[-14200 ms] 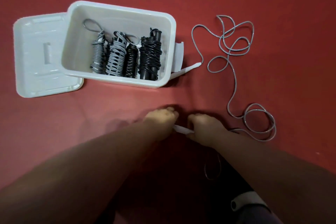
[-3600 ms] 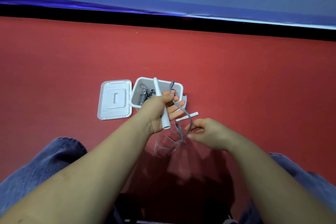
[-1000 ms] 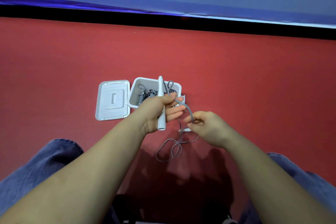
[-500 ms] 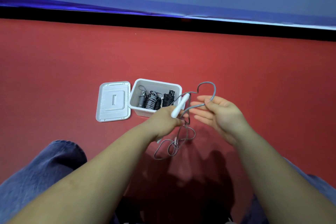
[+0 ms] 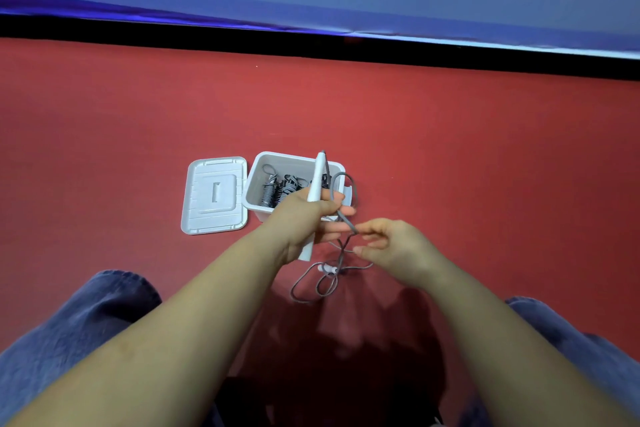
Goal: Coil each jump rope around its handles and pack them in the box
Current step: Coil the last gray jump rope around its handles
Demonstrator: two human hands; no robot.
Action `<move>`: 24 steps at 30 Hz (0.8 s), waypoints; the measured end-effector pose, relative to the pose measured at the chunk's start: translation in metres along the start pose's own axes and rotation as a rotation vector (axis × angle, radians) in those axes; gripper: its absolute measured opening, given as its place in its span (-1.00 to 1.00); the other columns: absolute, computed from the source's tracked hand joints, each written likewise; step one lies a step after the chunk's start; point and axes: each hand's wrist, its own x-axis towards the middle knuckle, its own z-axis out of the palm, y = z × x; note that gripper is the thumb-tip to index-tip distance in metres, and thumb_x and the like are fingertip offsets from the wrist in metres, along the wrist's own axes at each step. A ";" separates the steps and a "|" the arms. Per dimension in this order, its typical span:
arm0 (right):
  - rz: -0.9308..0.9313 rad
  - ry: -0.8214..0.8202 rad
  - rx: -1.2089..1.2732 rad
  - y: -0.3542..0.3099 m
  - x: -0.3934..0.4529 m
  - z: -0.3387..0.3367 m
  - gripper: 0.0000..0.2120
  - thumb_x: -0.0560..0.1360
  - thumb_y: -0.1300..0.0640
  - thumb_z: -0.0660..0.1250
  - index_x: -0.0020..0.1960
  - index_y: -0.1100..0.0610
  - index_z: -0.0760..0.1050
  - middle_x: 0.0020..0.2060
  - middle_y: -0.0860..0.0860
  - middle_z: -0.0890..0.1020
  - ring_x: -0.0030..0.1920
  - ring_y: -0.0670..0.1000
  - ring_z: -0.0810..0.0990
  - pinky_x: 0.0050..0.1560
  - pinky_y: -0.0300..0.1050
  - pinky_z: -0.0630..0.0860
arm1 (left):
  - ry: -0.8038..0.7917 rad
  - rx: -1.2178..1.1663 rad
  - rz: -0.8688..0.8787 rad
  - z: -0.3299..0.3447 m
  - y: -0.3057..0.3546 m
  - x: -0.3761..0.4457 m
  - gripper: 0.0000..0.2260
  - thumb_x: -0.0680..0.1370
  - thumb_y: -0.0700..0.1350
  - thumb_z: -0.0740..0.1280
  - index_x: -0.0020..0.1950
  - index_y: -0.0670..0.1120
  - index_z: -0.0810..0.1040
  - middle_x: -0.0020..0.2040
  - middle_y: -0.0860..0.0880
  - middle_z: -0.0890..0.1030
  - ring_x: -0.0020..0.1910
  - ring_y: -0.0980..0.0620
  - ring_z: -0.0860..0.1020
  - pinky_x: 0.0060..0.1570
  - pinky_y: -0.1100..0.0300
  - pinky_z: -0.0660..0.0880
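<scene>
Half a second ago your right hand (image 5: 391, 246) was spread open with the gray cord (image 5: 341, 208) arched over it; now its fingers are curled in and pinch the cord just beside your left hand (image 5: 304, 218), which grips the white handle (image 5: 317, 184) upright with fingers wrapped round it. That looks like one more turn laid on. The second handle (image 5: 329, 268) and slack loops still lie on the red floor (image 5: 450, 156), so more winding remains. The white box (image 5: 254, 184), holding coiled ropes, sits just beyond, lid (image 5: 214, 196) beside it.
</scene>
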 end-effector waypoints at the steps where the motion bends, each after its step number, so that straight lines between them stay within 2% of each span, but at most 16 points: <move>1: -0.006 0.017 0.005 0.000 0.000 0.000 -0.73 0.45 0.22 0.41 0.14 0.13 0.55 -0.08 0.02 0.59 -0.10 -0.11 0.55 0.00 -0.27 0.46 | -0.017 -0.037 -0.010 0.000 0.002 0.000 -0.90 0.59 -0.21 0.27 -0.11 -0.07 0.49 -0.22 -0.01 0.68 -0.37 0.06 0.65 -0.19 0.16 0.58; 3: -0.026 0.089 0.027 -0.002 0.000 -0.002 -0.89 0.44 0.21 0.42 -0.10 0.03 0.55 -0.24 -0.01 0.59 -0.32 -0.22 0.51 -0.17 -0.34 0.44 | -0.037 -0.103 -0.035 0.000 0.004 -0.001 -0.94 0.59 -0.18 0.27 -0.07 -0.08 0.51 -0.24 0.00 0.69 -0.35 0.03 0.66 -0.21 0.15 0.61; 5: -0.047 0.175 0.029 -0.002 0.000 -0.005 -0.82 0.44 0.20 0.42 -0.25 -0.01 0.48 -0.35 -0.04 0.56 -0.43 -0.22 0.47 -0.30 -0.38 0.39 | -0.047 -0.171 -0.053 0.000 0.007 -0.002 -0.94 0.59 -0.18 0.26 -0.04 -0.09 0.51 -0.25 0.00 0.70 -0.35 0.03 0.67 -0.22 0.17 0.62; 8: -0.041 0.262 0.110 -0.007 0.002 -0.008 -0.86 0.48 0.19 0.37 -0.24 0.08 0.48 -0.37 0.02 0.59 -0.34 -0.07 0.58 -0.19 -0.22 0.49 | -0.083 -0.178 0.003 0.000 0.008 -0.001 -0.91 0.60 -0.18 0.24 0.01 -0.07 0.54 -0.09 -0.03 0.68 -0.18 0.04 0.67 -0.01 0.15 0.57; 10: 0.005 0.277 0.404 -0.013 0.003 -0.011 -0.82 0.52 0.23 0.31 -0.26 0.12 0.46 -0.37 0.04 0.60 -0.37 -0.12 0.64 -0.22 -0.19 0.54 | -0.088 -0.037 0.057 0.001 0.006 -0.001 -0.86 0.58 -0.22 0.26 0.09 -0.06 0.55 0.01 -0.04 0.64 -0.06 0.07 0.61 0.03 0.26 0.53; 12: 0.072 0.259 0.750 -0.021 0.001 -0.018 -0.83 0.55 0.26 0.26 -0.22 0.16 0.46 -0.36 0.06 0.61 -0.42 -0.15 0.63 -0.31 -0.29 0.57 | -0.093 0.141 0.090 0.002 -0.001 -0.002 -0.77 0.54 -0.34 0.27 0.15 -0.13 0.56 0.00 -0.07 0.61 -0.11 0.13 0.56 -0.16 0.42 0.49; 13: 0.097 0.246 0.887 -0.025 -0.001 -0.022 -0.85 0.56 0.26 0.24 -0.19 0.18 0.48 -0.36 0.07 0.62 -0.40 -0.12 0.65 -0.30 -0.29 0.58 | -0.108 0.217 0.088 0.003 -0.005 -0.003 -0.73 0.51 -0.40 0.26 0.15 -0.18 0.56 -0.02 -0.08 0.61 -0.15 0.14 0.56 -0.21 0.44 0.48; 15: 0.112 0.214 1.101 -0.028 -0.003 -0.027 -0.87 0.56 0.26 0.22 -0.14 0.21 0.49 -0.36 0.08 0.64 -0.34 -0.06 0.67 -0.24 -0.22 0.61 | -0.133 0.327 0.069 0.003 -0.015 -0.002 -0.73 0.48 -0.45 0.26 0.10 -0.23 0.58 -0.07 -0.10 0.63 -0.15 0.09 0.58 -0.18 0.39 0.50; 18: 0.111 0.198 1.233 -0.028 -0.003 -0.028 -0.87 0.57 0.25 0.20 -0.10 0.22 0.49 -0.37 0.07 0.67 -0.29 -0.02 0.69 -0.18 -0.17 0.62 | -0.126 0.373 0.064 0.003 -0.019 -0.002 -0.85 0.52 -0.37 0.29 -0.07 -0.15 0.57 -0.23 -0.08 0.58 -0.33 0.08 0.52 -0.28 0.29 0.45; 21: 0.078 0.192 1.172 -0.027 -0.002 -0.028 -0.90 0.56 0.22 0.22 -0.04 0.21 0.50 -0.23 0.08 0.67 -0.22 -0.03 0.68 -0.18 -0.22 0.62 | -0.117 0.245 0.050 0.005 -0.016 -0.001 -0.84 0.56 -0.35 0.25 -0.14 -0.12 0.51 -0.22 -0.11 0.62 -0.38 0.09 0.59 -0.24 0.25 0.55; 22: 0.074 0.191 1.030 -0.026 -0.001 -0.026 -0.91 0.55 0.23 0.24 0.01 0.21 0.50 -0.20 0.07 0.65 -0.22 -0.05 0.65 -0.22 -0.29 0.59 | -0.098 0.200 0.048 0.005 -0.014 -0.001 -0.83 0.57 -0.35 0.24 -0.14 -0.12 0.50 -0.25 -0.08 0.64 -0.41 0.10 0.60 -0.28 0.28 0.55; 24: 0.058 0.157 0.593 -0.017 -0.001 -0.019 -0.86 0.51 0.26 0.31 0.07 0.15 0.50 -0.20 0.04 0.61 -0.25 -0.08 0.58 -0.29 -0.40 0.50 | -0.059 0.134 0.049 0.005 -0.010 0.000 -0.82 0.59 -0.32 0.22 -0.15 -0.09 0.48 -0.35 0.00 0.65 -0.44 0.12 0.60 -0.35 0.30 0.53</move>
